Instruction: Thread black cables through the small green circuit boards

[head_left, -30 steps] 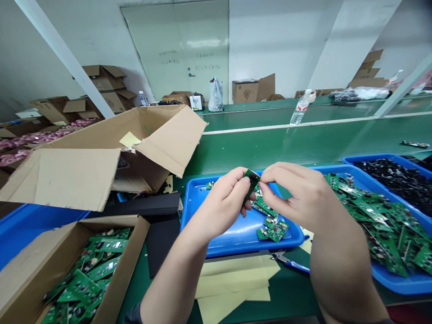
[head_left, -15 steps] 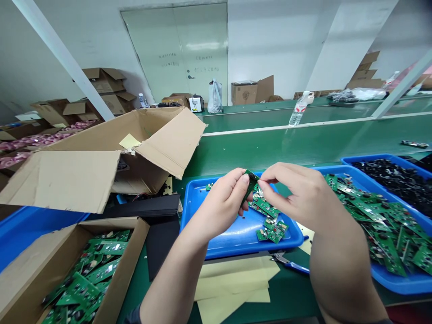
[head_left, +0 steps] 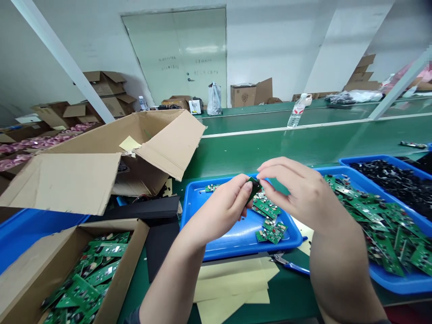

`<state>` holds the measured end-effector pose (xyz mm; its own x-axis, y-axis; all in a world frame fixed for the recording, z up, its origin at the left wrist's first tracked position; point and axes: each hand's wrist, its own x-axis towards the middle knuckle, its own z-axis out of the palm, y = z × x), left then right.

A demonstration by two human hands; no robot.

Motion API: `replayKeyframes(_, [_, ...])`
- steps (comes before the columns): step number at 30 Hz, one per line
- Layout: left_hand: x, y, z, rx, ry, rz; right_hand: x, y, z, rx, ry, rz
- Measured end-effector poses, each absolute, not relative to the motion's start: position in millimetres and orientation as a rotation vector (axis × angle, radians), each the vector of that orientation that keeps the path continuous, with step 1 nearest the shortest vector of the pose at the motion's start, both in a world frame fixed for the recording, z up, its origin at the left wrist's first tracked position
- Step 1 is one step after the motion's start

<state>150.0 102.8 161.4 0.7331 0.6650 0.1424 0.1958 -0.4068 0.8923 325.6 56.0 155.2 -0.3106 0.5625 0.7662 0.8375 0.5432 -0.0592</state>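
My left hand [head_left: 232, 198] is closed around a small green circuit board [head_left: 254, 190], thumb on its face, holding it tilted above a blue tray [head_left: 222, 249]. At the board's upper end, beside a small black part, the thumb and curled fingers of my right hand [head_left: 293, 191] come close together in a pinch. What sits between those fingertips is too small to make out. Several circuit boards [head_left: 274, 230] lie in the tray under my hands, and another board [head_left: 212, 188] rests near its far left edge.
A carton of boards [head_left: 81, 288] stands at left, below a large open carton [head_left: 162, 139]. At right are a tray of boards [head_left: 381, 216] and a tray of black parts [head_left: 394, 184]. Yellow paper [head_left: 232, 279] and blue-handled cutters [head_left: 292, 264] lie in front.
The fingers of my right hand have risen slightly and the index finger has lifted from the board's end. The board in my left hand has shifted slightly down and right.
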Motion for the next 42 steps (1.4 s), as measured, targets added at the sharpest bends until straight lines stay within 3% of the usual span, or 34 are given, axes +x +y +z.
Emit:
replayKeyframes(9, [150.0, 103.1, 160.0, 2.016, 0.63, 0.767, 326.1, 54.9, 156.1, -1.148, -1.782, -0.469])
replayKeyframes(13, [149.5, 103.4, 157.8, 2.132, 0.68, 0.905, 323.0, 51.8, 156.3, -1.16, -1.648, -0.292])
replayKeyframes(19, [148.3, 99.0, 159.0, 2.309, 0.706, 0.764, 312.1, 55.0, 152.8, -1.164, -1.628, -0.186])
replayKeyframes(28, [148.6, 102.3, 156.2, 2.088, 0.713, 0.815, 314.6, 53.1, 152.4, -1.108, -1.559, 0.04])
replayKeyframes(37, [151.0, 106.2, 151.6, 2.06, 0.714, 0.938, 321.9, 56.2, 154.5, -1.03, -1.792, -0.089])
replayKeyframes(42, [149.7, 114.2, 146.3, 2.07, 0.662, 1.108, 325.5, 42.1, 159.7, -0.872, -1.949, 0.229])
